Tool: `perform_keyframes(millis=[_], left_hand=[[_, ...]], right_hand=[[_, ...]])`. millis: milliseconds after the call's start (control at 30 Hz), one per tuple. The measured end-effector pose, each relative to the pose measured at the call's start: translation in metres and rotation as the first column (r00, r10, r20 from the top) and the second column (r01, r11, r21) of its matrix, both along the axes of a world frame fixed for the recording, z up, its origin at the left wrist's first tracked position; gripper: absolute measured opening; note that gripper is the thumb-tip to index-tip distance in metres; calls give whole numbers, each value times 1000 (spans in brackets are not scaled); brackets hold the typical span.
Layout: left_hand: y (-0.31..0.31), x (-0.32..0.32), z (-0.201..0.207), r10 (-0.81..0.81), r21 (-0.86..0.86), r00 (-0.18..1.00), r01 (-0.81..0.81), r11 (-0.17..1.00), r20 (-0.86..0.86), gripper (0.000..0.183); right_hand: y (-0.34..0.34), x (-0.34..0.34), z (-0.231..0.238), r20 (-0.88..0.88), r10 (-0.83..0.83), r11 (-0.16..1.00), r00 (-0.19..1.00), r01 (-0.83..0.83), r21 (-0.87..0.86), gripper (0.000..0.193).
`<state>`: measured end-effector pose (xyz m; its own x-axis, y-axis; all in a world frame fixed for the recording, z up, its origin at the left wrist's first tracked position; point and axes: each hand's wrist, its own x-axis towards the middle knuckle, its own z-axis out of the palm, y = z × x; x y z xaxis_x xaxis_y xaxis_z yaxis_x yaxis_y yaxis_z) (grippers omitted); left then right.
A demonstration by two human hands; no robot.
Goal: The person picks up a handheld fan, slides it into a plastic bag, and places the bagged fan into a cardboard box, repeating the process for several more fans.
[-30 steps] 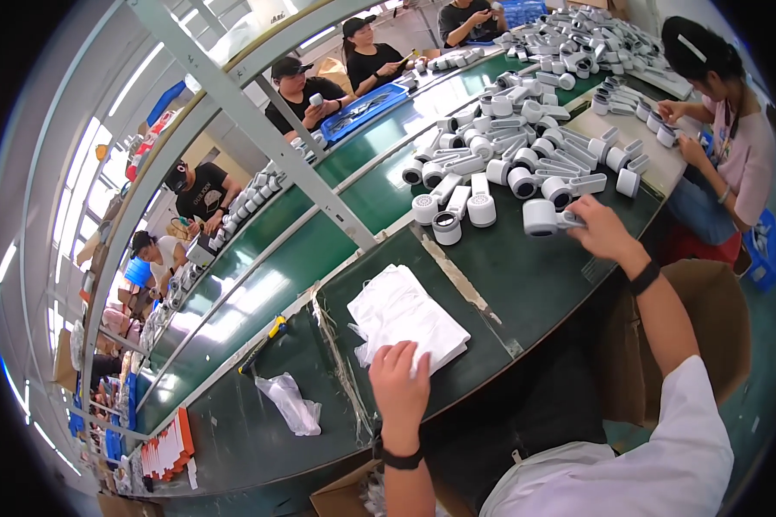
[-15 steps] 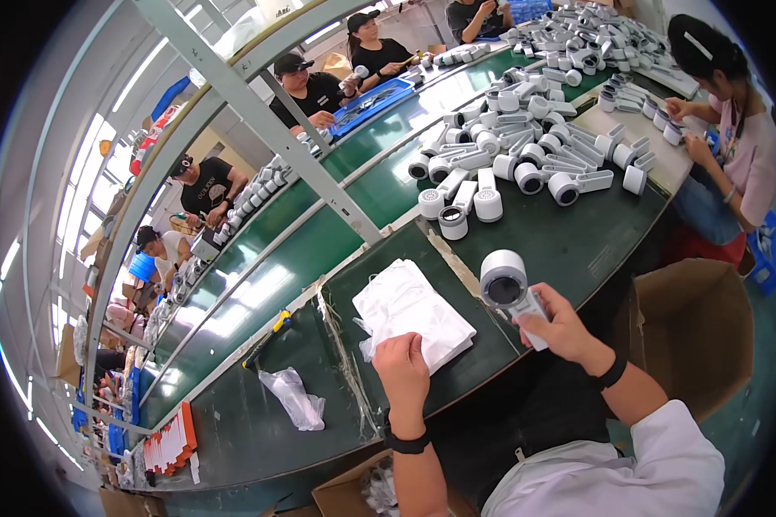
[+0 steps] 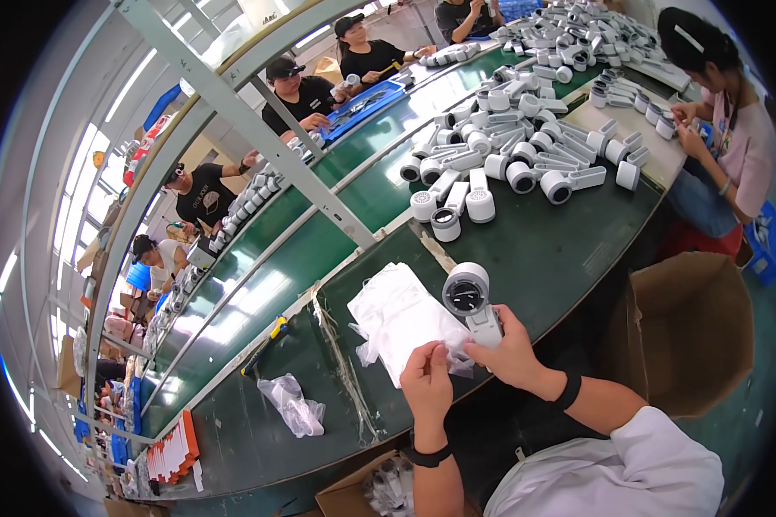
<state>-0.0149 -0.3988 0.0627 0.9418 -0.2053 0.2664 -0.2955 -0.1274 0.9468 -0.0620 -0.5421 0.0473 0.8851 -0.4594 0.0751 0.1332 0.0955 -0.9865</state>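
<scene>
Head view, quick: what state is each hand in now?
Left hand: closed, pinching a plastic bag.
Right hand: closed, holding a white handheld device.

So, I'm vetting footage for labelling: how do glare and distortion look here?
Head view: white glare streaks the green conveyor belt; head view: dark green worktable, near edge bowed by fisheye distortion; head view: the white bag stack looks bright, with faint detail.

A dark green workbench (image 3: 560,258) carries grey-and-white handled devices (image 3: 522,133) heaped at upper right, thin white bags (image 3: 392,310) stacked at centre, and, lower left, a yellow-and-black cutter (image 3: 265,346), a crumpled clear bag (image 3: 293,405) and orange-and-white pieces (image 3: 172,448).
</scene>
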Motion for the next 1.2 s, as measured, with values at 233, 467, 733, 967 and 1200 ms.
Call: perform_keyframes(millis=[233,467,733,967,1200], left_hand=[[10,1,1,-90,-502,922,-122,856,-377,17],[11,-3,-1,-9,-11,992,7,1000,-127,26],[-6,-8,11,8,-331,933,-136,934,-361,19],[-12,-8,3,80,-110,980,-101,989,-184,13],[-14,-7,8,-5,-106,979,-17,994,-201,18]], right_hand=[[-2,5,1,-41,-90,993,995,86,-82,47],[-8,3,20,12,-149,966,989,148,-214,46],[-23,-23,28,-33,-74,940,997,59,-337,49],[-82,-70,64,-222,583,778,782,-616,-126,69],[-89,-46,52,-471,657,610,588,-783,-127,100]])
